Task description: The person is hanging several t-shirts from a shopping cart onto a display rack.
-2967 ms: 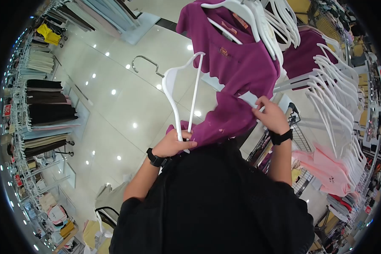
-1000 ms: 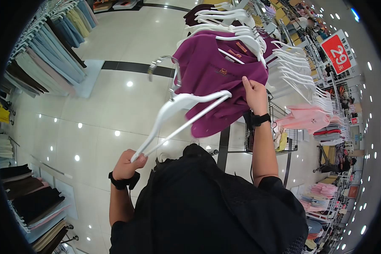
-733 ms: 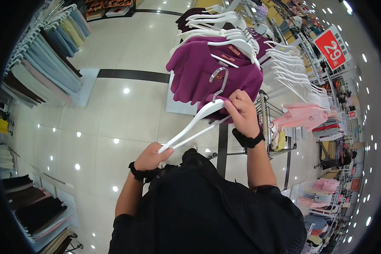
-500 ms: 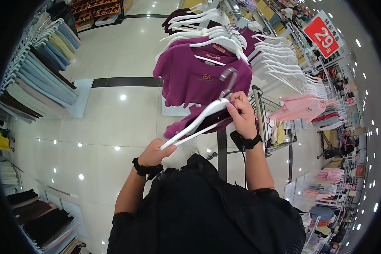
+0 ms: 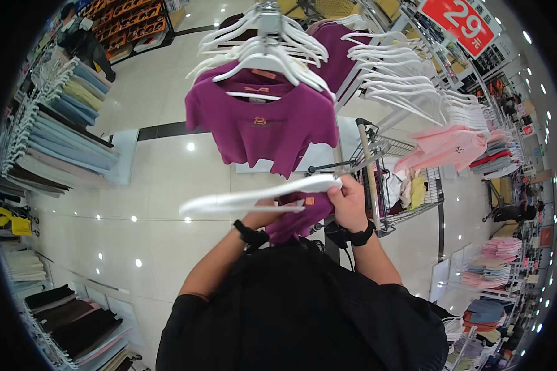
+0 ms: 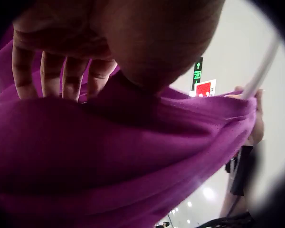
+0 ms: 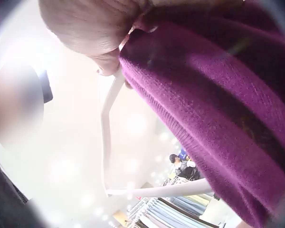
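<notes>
A white hanger [image 5: 254, 194] lies nearly level before the body, its far end free at the left. My right hand [image 5: 351, 207] pinches its right end together with a purple garment [image 5: 315, 213]. Behind the hanger, my left hand [image 5: 263, 216] is at the garment, partly hidden. In the left wrist view, the left hand [image 6: 104, 42] grips the cloth [image 6: 109, 156], fingers behind its edge and thumb side in front. The right wrist view shows the right hand [image 7: 92, 26] at the cloth's edge [image 7: 199, 114], with the hanger [image 7: 106, 123] beyond.
Purple tops [image 5: 263, 136] hang ahead on a rack with white hangers [image 5: 390, 68]. A wire cart [image 5: 399, 148] holding clothes stands right of my right hand, near a pink garment [image 5: 449, 147]. Trousers [image 5: 68, 148] hang at left; a person [image 5: 83, 40] stands far left.
My left hand has let go of the hanger's left end and moved right to the garment. The hanger has turned from slanting to nearly level. The view has shifted, with the rack farther left.
</notes>
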